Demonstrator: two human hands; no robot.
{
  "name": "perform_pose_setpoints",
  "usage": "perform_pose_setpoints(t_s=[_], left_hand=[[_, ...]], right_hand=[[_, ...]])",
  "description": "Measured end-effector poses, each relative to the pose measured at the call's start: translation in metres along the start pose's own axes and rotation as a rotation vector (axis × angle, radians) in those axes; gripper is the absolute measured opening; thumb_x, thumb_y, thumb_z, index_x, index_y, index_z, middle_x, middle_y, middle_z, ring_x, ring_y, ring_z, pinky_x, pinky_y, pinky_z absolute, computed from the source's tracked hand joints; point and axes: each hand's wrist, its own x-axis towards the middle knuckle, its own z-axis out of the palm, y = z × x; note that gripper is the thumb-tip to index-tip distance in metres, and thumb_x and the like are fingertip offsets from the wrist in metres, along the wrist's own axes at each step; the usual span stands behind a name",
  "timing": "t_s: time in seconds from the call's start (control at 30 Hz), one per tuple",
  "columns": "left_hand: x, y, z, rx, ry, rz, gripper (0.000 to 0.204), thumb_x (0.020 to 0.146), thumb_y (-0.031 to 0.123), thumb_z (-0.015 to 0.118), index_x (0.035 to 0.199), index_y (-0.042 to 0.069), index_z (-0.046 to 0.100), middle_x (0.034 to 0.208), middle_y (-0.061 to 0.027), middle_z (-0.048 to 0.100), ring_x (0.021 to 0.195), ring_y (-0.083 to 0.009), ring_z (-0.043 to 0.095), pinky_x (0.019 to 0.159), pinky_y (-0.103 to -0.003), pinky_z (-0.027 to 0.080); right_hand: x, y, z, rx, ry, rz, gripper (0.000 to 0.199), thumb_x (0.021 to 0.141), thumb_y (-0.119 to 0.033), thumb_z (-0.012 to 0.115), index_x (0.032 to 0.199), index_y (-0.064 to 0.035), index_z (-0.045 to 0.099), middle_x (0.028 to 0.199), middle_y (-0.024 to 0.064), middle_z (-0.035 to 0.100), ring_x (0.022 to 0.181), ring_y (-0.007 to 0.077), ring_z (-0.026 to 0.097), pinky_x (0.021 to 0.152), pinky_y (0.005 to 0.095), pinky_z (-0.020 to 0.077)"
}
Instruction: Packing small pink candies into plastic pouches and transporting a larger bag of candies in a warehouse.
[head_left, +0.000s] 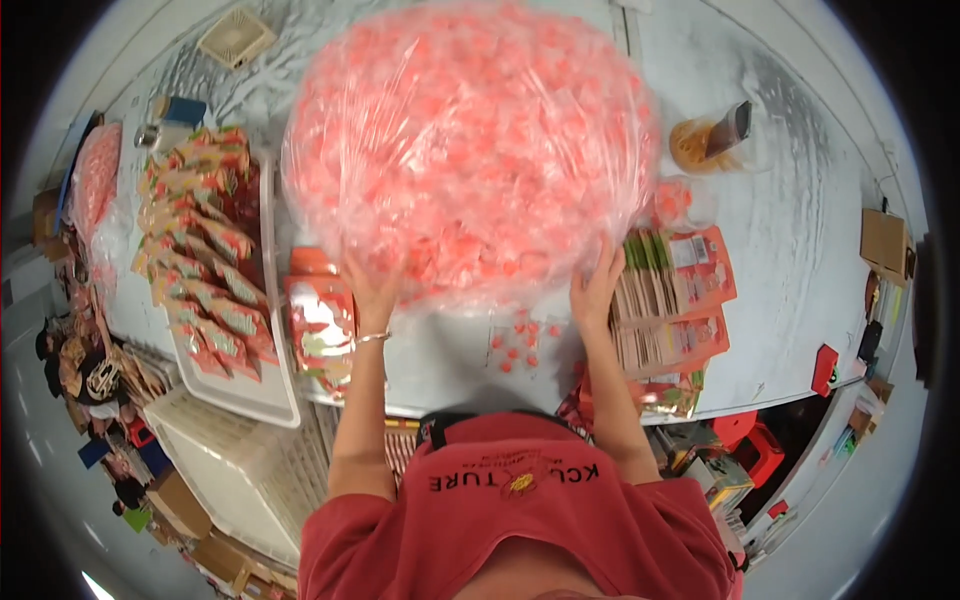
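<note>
A huge clear plastic bag [470, 150], bulging with small pinkish-red pieces, lies on the table in front of me. My left hand [373, 285] grips its near left edge. At the near right edge my right hand [597, 285] has hold of the same bag, its fingers reaching up the side. Between my forearms, a few small red pieces in clear wrapping [518, 340] lie close to the table's front edge. Red printed pouches [320, 310] are stacked beside my left hand. Right of my right hand stand rows of flat printed pouches [665, 290].
A white tray [285, 390] at the left bears several rows of filled pouches [205, 250]. A brown drink cup [700, 145] stands at the far right, and a beige basket [236, 38] at the far left. White crates [225, 450] sit below the table's left front.
</note>
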Motion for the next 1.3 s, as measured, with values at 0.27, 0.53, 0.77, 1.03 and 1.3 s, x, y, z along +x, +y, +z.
perform_pose_setpoints(t_s=[0.27, 0.53, 0.77, 1.03, 1.3], left_hand=[[0.028, -0.058, 0.061, -0.240, 0.060, 0.091, 0.061, 0.069, 0.016, 0.067, 0.118, -0.004, 0.035, 0.118, -0.0148, 0.040, 0.108, -0.0249, 0.038, 0.094, -0.036, 0.031], [0.085, 0.043, 0.081, -0.579, 0.049, -0.203, 0.053, 0.069, 0.011, 0.068, 0.111, -0.004, 0.041, 0.096, -0.0142, 0.053, 0.082, -0.0197, 0.053, 0.072, -0.033, 0.046], [0.140, -0.008, 0.068, -0.472, -0.024, 0.082, 0.082, 0.066, 0.014, 0.073, 0.129, 0.002, 0.022, 0.122, -0.0155, 0.038, 0.104, -0.0225, 0.043, 0.090, -0.034, 0.036], [0.079, 0.010, -0.030, 0.188, 0.190, 0.278, 0.053, 0.073, 0.014, 0.064, 0.120, 0.008, 0.041, 0.116, -0.0125, 0.045, 0.100, -0.0253, 0.045, 0.085, -0.035, 0.037], [0.012, 0.007, 0.038, 0.358, -0.209, 0.784, 0.021, 0.072, 0.012, 0.057, 0.092, 0.007, 0.057, 0.098, -0.0146, 0.052, 0.097, -0.0324, 0.045, 0.081, -0.043, 0.035]], right_hand=[[0.036, 0.033, 0.050, -0.125, 0.156, 0.110, 0.070, 0.067, 0.011, 0.045, 0.131, -0.0077, 0.024, 0.129, 0.0293, 0.017, 0.118, 0.0434, 0.021, 0.099, 0.0437, 0.0217], [0.134, 0.024, 0.069, -0.070, 0.178, 0.210, 0.059, 0.081, -0.013, 0.045, 0.133, -0.0079, 0.019, 0.126, 0.0266, 0.025, 0.117, 0.0393, 0.025, 0.098, 0.0426, 0.0222], [0.184, 0.032, 0.024, -0.280, -0.098, -0.236, 0.069, 0.070, 0.003, 0.052, 0.132, -0.0093, 0.024, 0.121, 0.0223, 0.038, 0.114, 0.0347, 0.035, 0.098, 0.0368, 0.0263], [0.146, -0.100, -0.081, -0.239, 0.155, -0.398, 0.036, 0.068, 0.004, 0.054, 0.103, -0.0047, 0.055, 0.115, 0.0161, 0.047, 0.112, 0.0285, 0.041, 0.091, 0.0348, 0.0350], [0.067, 0.016, 0.030, -0.467, -0.557, -0.427, 0.018, 0.078, -0.021, 0.053, 0.081, -0.0047, 0.061, 0.083, 0.0143, 0.055, 0.085, 0.0324, 0.053, 0.071, 0.0420, 0.0420]])
